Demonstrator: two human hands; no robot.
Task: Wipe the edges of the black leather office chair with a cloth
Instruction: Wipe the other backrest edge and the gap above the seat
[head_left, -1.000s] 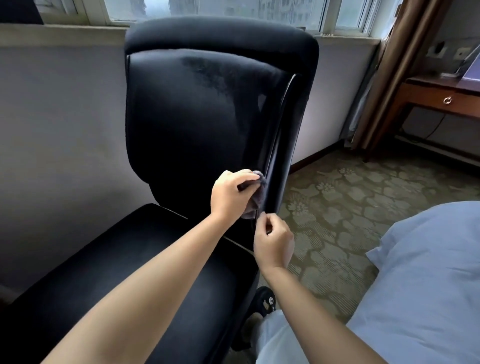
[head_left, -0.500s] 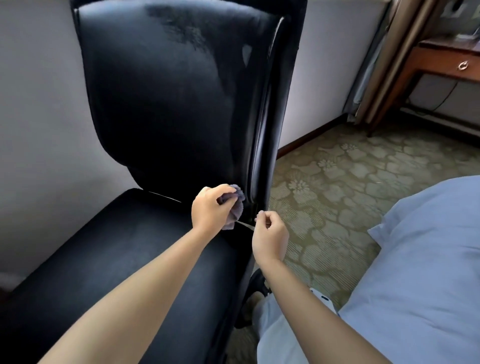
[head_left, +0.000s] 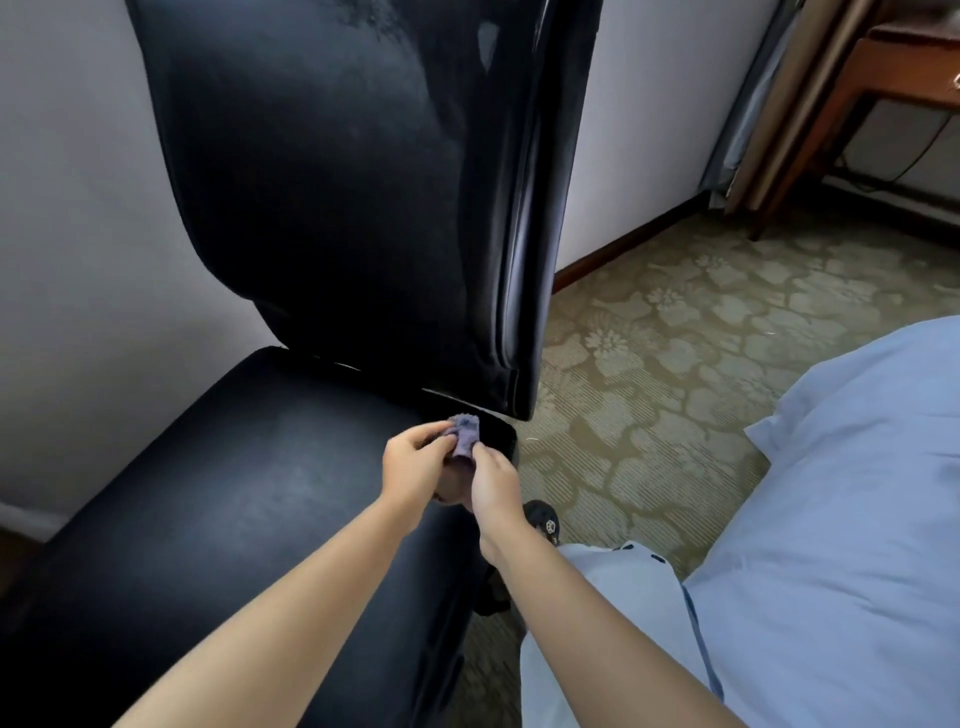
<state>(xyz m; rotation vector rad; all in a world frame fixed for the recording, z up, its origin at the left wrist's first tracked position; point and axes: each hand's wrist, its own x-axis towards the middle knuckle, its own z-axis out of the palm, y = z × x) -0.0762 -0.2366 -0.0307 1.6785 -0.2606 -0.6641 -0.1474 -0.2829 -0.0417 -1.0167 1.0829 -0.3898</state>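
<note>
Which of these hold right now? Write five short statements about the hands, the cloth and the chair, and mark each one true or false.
1. Both hands hold the cloth. True.
2. The cloth lies flat on the carpet. False: it is bunched between the left hand and the right hand.
3. The hands are above the seat's back right corner. True.
4. The chair is white. False: it is black.
5. The cloth presses against the top of the backrest. False: it is down near the seat.
</note>
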